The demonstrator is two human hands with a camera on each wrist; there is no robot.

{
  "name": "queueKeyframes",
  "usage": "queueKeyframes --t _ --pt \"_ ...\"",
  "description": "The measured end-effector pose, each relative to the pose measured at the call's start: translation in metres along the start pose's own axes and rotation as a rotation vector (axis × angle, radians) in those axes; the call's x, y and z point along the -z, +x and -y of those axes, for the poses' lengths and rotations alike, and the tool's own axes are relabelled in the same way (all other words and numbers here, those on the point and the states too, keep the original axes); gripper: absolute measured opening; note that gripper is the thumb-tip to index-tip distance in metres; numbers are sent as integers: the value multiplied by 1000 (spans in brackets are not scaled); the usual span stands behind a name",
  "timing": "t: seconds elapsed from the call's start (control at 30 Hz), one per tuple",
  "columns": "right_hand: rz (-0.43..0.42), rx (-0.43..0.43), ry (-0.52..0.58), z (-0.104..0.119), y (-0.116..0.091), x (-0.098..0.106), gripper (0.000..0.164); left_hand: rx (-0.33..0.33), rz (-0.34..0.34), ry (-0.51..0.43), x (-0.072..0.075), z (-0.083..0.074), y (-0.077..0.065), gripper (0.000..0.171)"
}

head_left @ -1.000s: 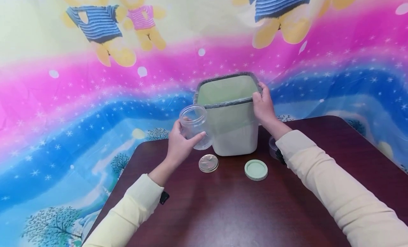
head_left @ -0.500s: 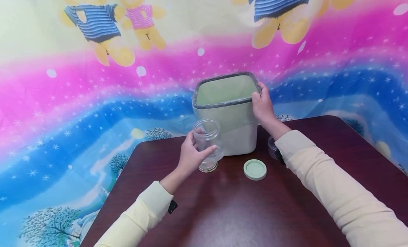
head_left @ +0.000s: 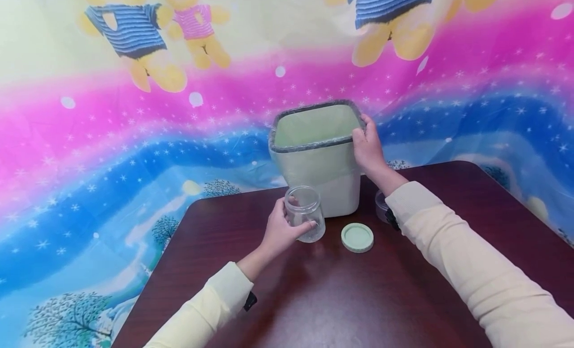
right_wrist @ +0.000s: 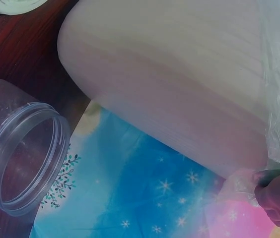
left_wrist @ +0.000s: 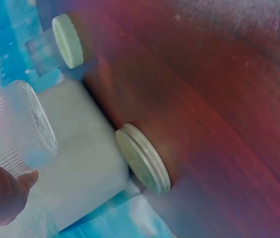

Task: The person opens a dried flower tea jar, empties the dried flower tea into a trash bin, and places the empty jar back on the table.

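My left hand (head_left: 280,228) holds a clear ribbed jar (head_left: 305,218) upright, without a lid, in front of the bin. Curled over the right rim of a pale green and white wastebasket (head_left: 329,183) is my right hand (head_left: 369,146). The bin stands on the table, its rim wrapped in crinkled plastic, seen close up in the right wrist view. A gold round lid (left_wrist: 144,158) lies by the bin in the left wrist view; the jar hides it in the head view. To the right of the held jar lies a pale green round lid (head_left: 357,237).
A second clear open jar (right_wrist: 8,101) stands right of the bin, partly behind my right sleeve (head_left: 414,201) in the head view. The dark wooden table (head_left: 358,293) ends just behind the bin. A printed cloth (head_left: 233,98) hangs beyond it.
My left hand has moved down and to the right with the jar, from beside the bin to in front of it, covering the gold lid. The right hand stays on the rim.
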State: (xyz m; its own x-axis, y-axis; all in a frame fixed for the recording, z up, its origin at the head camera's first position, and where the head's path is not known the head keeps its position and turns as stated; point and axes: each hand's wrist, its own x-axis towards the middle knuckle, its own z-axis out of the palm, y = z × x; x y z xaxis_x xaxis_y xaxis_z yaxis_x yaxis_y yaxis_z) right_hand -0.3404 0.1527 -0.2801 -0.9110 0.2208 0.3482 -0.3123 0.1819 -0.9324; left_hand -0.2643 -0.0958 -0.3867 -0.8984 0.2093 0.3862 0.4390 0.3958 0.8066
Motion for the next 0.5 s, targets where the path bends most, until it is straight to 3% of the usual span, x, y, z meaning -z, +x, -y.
queueKeyframes --t 0.27,0.5 --pt "-2 -3 -4 1 0 -1 61 48 17 26 -13 13 -6 75" --pt "-3 -6 3 2 -1 -1 61 46 26 21 -22 20 -9 75"
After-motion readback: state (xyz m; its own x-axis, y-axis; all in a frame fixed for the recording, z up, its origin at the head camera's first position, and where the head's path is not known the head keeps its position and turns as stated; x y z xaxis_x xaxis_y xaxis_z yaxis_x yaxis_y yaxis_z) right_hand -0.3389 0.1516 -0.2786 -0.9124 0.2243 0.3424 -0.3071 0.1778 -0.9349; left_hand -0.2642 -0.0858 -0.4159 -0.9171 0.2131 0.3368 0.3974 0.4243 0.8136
